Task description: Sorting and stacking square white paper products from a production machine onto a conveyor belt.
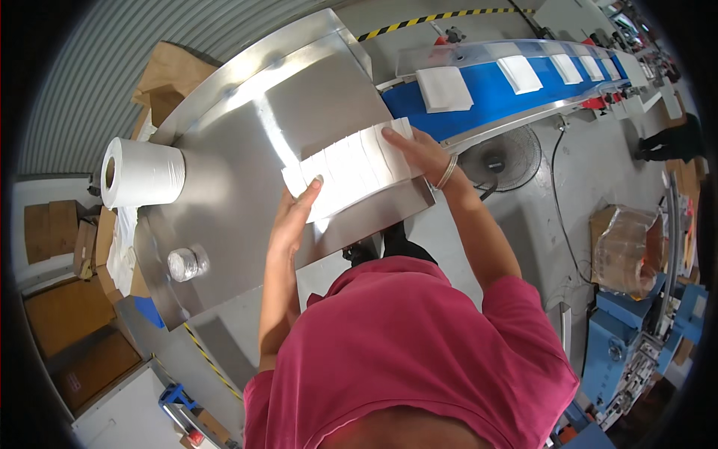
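A person in a pink shirt (419, 337) holds a long row of folded white paper (357, 173) over the near part of a shiny metal bench (232, 243), between the left hand (290, 213) and the right hand (425, 156). The grip of both hands is clamped on the row from opposite ends, each thumb lying across the paper while the other fingers are mostly hidden. The row is clean, matte white and block-like, tilted so that its right end sits higher in view; thin, slightly wavy seams run across it, apparently dividing it into several bundles pressed side by side. Its upper edge is a little uneven, stepping up at the right end. Its underside is out of sight, so whether it touches the metal is hard to say. On the bench, a large white roll (149, 173) lies at the far left, and a small clear roll (182, 265) sits near the left corner. Beyond the right hand, flat white stacks (446, 89) line a blue conveyor belt (485, 91), above a round floor fan (514, 159).
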### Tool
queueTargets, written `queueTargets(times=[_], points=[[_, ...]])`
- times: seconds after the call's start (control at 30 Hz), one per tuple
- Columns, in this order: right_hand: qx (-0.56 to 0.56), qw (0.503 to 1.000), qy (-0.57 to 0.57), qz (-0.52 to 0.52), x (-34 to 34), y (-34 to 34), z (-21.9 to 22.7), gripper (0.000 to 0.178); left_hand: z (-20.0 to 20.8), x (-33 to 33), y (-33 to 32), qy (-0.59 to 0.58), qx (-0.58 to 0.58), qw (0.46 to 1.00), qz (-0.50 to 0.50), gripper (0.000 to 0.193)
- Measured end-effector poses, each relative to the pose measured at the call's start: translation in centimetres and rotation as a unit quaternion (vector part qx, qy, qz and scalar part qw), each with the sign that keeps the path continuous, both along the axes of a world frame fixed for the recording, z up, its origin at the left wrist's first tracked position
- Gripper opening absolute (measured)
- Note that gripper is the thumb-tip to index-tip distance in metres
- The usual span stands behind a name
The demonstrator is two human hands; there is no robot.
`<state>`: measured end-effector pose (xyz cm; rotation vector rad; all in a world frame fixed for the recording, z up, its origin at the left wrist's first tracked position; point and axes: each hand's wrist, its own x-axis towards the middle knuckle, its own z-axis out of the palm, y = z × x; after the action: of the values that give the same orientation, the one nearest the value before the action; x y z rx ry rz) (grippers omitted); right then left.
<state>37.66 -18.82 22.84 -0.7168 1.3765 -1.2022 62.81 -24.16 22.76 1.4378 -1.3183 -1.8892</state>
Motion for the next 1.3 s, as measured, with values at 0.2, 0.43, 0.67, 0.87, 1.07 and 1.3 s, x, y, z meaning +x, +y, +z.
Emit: queueTargets(times=[0.2,0.43,0.67,0.87,1.07,1.3], points=[[0.085,0.981,-0.16,-0.066,-0.6,-0.9,-2.4,0.047,-0.1,0.0,-0.1,-0.007,0.004,1.0,0.002,0.084],[0.01,0.827,0.516,0.223,-4.6,-0.4,-8.4,0.035,-0.5,0.0,0.1,-0.016,-0.009,1.0,0.003,0.084],[0.055,0.927,-0.335,-0.163,-3.2,-0.9,-4.8,0.047,0.3,-1.1,0.4,0.014,0.007,1.0,-0.006,0.085],[0.066,0.992,-0.107,-0.03,0.4,-0.7,-1.5,0.057,-0.6,-1.2,0.3,0.009,0.02,1.0,-0.005,0.09],[0.054,0.989,-0.083,-0.112,-1.1,-1.2,-5.6,0.051,-0.6,-1.3,0.3,0.002,0.009,1.0,-0.018,0.097],[0.111,0.902,0.41,0.074,0.5,0.1,-1.7,0.037,-0.4,-1.0,0.6,-0.005,-0.003,1.0,-0.019,0.091]])
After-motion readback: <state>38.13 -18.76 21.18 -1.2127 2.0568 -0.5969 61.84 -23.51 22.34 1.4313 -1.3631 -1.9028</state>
